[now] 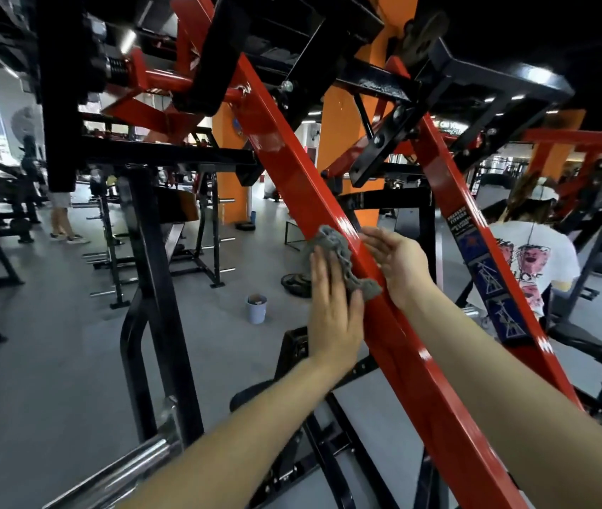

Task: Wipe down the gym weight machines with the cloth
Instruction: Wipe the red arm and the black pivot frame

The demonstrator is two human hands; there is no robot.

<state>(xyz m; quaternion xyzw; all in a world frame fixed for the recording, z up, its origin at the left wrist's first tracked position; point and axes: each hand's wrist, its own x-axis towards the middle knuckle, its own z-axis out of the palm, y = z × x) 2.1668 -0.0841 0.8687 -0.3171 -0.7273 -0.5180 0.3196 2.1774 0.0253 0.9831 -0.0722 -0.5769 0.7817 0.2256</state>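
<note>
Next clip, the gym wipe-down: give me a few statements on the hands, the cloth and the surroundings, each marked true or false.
1. The grey cloth lies against the slanted red beam. True.
2. The left hand presses flat on the cloth. True.
3. The right hand holds a spray bottle. False: it is open and empty, at the beam.
4. A small bucket stands on the floor. True.
5. The cloth is bright yellow. False: it is grey.

your red beam (292,170) runs clear upward; black crossbars (384,156) block its right, open floor (53,343) lies left.
</note>
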